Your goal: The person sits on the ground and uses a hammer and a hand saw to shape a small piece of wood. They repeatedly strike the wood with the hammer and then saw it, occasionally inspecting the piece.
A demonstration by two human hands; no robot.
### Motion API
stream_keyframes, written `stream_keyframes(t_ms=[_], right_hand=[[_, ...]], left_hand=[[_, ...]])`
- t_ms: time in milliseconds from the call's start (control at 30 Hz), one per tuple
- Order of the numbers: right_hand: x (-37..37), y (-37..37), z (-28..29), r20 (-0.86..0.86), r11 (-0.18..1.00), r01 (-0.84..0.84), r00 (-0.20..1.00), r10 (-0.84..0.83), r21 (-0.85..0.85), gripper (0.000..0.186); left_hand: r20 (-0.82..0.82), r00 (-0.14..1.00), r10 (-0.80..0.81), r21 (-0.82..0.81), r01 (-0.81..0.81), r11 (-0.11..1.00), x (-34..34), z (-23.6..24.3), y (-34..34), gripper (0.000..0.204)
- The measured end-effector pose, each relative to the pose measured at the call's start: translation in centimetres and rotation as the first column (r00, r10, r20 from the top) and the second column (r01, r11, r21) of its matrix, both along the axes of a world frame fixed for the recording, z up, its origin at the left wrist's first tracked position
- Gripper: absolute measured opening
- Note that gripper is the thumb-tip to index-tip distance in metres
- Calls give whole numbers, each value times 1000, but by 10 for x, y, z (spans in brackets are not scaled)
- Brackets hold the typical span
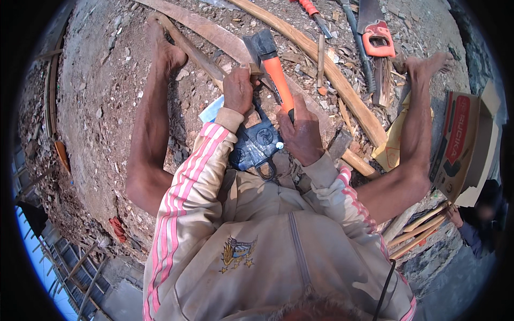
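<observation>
My right hand [301, 131] grips the lower end of a hatchet [278, 80] with an orange handle and a dark head, which points up and away from me. Beside it my left hand [238, 91] is closed around the near end of a wooden stick [195, 51]. The stick runs up and left to my bare foot [167, 53]. A small brown wood piece [255, 69] shows at the left fingers, close to the hatchet. Below both hands lies a dark, flat object with round marks and a loop [249, 150]; its kind is unclear.
A long wooden pole [321, 56] lies across the rubble, with a handsaw [377, 40], a metal pipe [360, 51] and an orange-handled tool [310, 9] beyond. At right are a cardboard box [455, 142] and another person's hand [455, 216] near several sticks [420, 232].
</observation>
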State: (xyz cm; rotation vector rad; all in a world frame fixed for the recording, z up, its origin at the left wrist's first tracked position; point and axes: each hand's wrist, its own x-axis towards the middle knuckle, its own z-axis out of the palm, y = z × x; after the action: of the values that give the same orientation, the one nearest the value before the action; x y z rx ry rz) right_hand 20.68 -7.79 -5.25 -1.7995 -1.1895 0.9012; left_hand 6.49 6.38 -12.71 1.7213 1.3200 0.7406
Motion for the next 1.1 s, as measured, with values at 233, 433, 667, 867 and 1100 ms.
stream_keyframes(t_ms=[233, 433, 667, 867, 1100], right_hand=[[-1, 4, -2, -23, 990, 61, 998, -59, 124, 33], [6, 10, 19, -4, 1000, 1, 1000, -1, 15, 29], [0, 0, -16, 128, 1000, -10, 992, 12, -18, 28], [3, 11, 37, 37, 985, 38, 998, -45, 168, 28], [-5, -2, -26, 107, 1000, 8, 994, -8, 4, 30]], left_hand=[[-63, 998, -21, 135, 29, 990, 3, -5, 7, 49], [-52, 998, -35, 128, 42, 991, 4, -2, 6, 44], [-70, 997, -44, 87, 50, 995, 8, 9, 6, 45], [-139, 988, -72, 162, 94, 982, 2, -2, 11, 51], [-76, 996, -51, 81, 57, 995, 7, 8, 6, 55]])
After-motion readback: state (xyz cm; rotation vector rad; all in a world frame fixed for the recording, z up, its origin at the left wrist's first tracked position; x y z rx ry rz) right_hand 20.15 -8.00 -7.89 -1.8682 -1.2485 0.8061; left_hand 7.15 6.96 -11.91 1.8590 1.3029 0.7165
